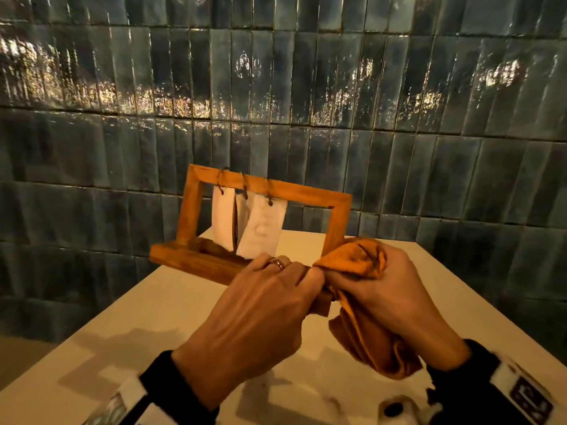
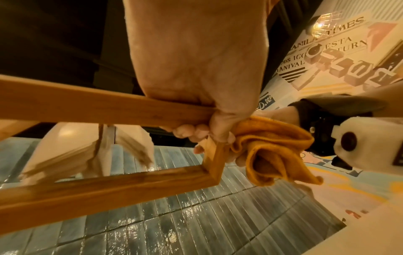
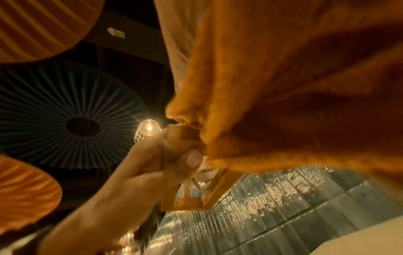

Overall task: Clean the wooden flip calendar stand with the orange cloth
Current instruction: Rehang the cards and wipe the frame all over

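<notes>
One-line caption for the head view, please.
Left hand grips the wooden stand while right hand rubs orange cloth on it.

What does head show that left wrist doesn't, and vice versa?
Head only: the white table under the lifted wooden calendar stand, the rings on its top bar, a ring on the left hand, and the back of the right hand.
Left wrist only: the left fingers curled under the stand's base, and a printed wall mural with a lamp.
Both: the stand, its hanging cards, the orange cloth bunched at the stand's right end, and the tiled wall.
</notes>
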`<state>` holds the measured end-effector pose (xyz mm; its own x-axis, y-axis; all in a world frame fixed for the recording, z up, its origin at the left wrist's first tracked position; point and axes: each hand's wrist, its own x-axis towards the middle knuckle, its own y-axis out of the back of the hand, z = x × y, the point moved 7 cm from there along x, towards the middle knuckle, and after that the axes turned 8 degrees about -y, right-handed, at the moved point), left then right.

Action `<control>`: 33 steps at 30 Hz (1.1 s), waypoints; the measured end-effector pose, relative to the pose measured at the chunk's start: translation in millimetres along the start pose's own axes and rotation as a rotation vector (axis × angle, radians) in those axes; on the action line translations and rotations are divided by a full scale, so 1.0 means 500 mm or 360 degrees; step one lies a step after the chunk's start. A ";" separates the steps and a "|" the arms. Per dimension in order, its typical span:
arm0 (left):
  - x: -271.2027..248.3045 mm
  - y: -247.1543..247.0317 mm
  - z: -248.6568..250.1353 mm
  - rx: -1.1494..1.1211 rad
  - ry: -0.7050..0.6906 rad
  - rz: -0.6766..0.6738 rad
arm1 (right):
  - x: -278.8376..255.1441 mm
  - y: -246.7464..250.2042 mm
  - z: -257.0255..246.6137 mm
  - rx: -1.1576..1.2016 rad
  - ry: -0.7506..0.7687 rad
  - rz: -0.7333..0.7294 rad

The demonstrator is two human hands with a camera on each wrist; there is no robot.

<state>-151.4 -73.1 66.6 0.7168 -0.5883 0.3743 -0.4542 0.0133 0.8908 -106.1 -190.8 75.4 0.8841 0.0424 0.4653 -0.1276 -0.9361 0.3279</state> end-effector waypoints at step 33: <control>0.019 -0.029 -0.004 -0.0218 -0.0060 0.0118 | 0.062 0.062 -0.022 -0.0150 0.0173 0.0330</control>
<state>-136.9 -77.6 58.0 0.6624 -0.6117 0.4325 -0.4269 0.1662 0.8889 -87.7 -214.8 109.0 0.7819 -0.1048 0.6145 -0.3470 -0.8921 0.2893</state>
